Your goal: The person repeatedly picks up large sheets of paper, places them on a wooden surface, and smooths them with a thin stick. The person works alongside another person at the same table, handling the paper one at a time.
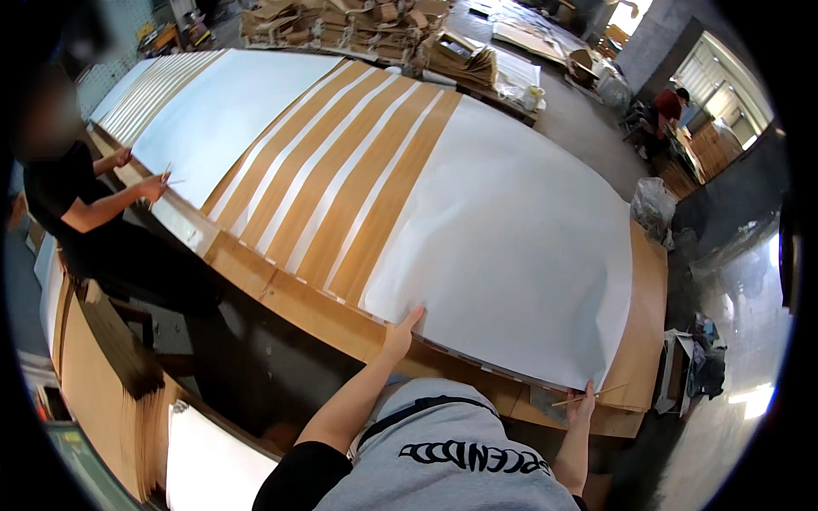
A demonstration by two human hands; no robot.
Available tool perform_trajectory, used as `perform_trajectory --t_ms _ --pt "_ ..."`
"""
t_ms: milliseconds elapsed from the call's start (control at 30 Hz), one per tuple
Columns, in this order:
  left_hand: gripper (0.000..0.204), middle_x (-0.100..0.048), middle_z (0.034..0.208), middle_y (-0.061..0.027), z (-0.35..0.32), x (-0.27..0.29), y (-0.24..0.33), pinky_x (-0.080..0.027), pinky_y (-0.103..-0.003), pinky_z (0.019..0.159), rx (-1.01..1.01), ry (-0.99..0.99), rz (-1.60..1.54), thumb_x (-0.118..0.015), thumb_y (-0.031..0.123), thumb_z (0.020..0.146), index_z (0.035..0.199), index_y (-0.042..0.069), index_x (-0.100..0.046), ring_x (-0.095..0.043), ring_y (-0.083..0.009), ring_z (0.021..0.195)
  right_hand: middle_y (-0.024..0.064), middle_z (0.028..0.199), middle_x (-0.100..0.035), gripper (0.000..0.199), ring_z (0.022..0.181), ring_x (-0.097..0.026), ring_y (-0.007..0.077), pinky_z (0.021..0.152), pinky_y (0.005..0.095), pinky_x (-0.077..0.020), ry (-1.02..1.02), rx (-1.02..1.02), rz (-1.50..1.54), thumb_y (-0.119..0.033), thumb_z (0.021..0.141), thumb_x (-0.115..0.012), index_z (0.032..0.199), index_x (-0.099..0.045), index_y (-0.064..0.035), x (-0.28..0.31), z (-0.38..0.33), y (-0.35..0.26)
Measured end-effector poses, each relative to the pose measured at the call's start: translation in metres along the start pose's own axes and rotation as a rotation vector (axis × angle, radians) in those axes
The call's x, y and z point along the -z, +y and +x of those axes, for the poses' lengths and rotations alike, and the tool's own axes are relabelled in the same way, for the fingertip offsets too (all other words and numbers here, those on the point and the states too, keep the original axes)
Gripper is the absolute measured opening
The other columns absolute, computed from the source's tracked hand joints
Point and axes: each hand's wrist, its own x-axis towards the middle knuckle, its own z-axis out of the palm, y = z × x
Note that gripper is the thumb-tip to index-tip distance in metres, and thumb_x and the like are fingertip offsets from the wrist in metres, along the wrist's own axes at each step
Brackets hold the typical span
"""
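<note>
A large white sheet (511,230) is spread over the right part of a long table, slightly rippled near its right end. My left hand (404,330) grips its near left corner, the thumb on top and the fingers hidden beneath the edge. At the near right corner my right hand (581,404) pinches the sheet's edge. A thin wooden stick (612,389) also passes through that hand; its kind is unclear. Left of the sheet lie overlapped wood-grain sheets (388,183), alternating as brown strips with white bands. Brown board (649,289) shows past the sheet's right edge.
A co-worker in black (72,196) stands at the table's left side, holding thin sticks. Stacked brown boards (111,358) stand at lower left. Piled cardboard (341,25) lies beyond the table. A plastic bag (653,204) sits off the right end; another person (666,111) is farther back.
</note>
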Motion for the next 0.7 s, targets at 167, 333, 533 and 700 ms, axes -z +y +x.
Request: perform_trajectory --t_ms 167,333,533,700 --pt "0.045 -0.051 0.106 -0.0059 0.001 0.006 -0.006 -0.036 -0.027 0.086 -0.013 -0.042 0.0 -0.066 0.02 0.075 0.109 -0.002 -0.049 -0.047 -0.0162 0.098 0.0046 0.095 -0.053 0.024 0.085 -0.051 0.0173 0.072 0.0344 -0.0445 0.094 0.033 0.127 -0.019 0.081 -0.058 0.099 -0.05 -0.0045 0.012 -0.004 0.015" --pt "0.044 -0.052 0.105 -0.0058 -0.001 0.004 -0.003 -0.037 -0.026 0.085 0.025 -0.039 0.052 -0.066 0.021 0.075 0.109 -0.002 -0.05 -0.047 -0.0158 0.097 0.0043 0.091 -0.054 0.017 0.08 -0.053 0.0173 0.067 0.0339 -0.0457 0.1 0.024 0.131 -0.016 0.082 -0.057 0.094 -0.052 -0.004 0.01 -0.004 0.012" --pt "0.032 -0.054 0.1 -0.0051 -0.006 0.005 0.003 -0.037 -0.026 0.084 0.027 -0.069 0.083 -0.061 0.018 0.079 0.103 -0.002 -0.053 -0.048 -0.0146 0.094 0.0024 0.092 -0.055 0.02 0.084 -0.051 0.0157 0.07 0.031 -0.0427 0.079 -0.04 0.147 -0.019 0.082 -0.058 0.096 -0.053 -0.0051 0.011 0.005 0.013" --pt "0.035 -0.055 0.093 -0.0057 -0.011 0.017 0.01 -0.044 -0.028 0.072 -0.219 -0.017 0.144 -0.057 0.018 0.081 0.108 -0.001 -0.045 -0.053 -0.0163 0.081 0.0012 0.101 -0.053 0.031 0.093 -0.048 0.0149 0.082 0.0303 -0.0391 0.05 -0.095 0.088 -0.025 0.081 -0.059 0.104 -0.051 -0.0063 0.02 0.011 0.009"
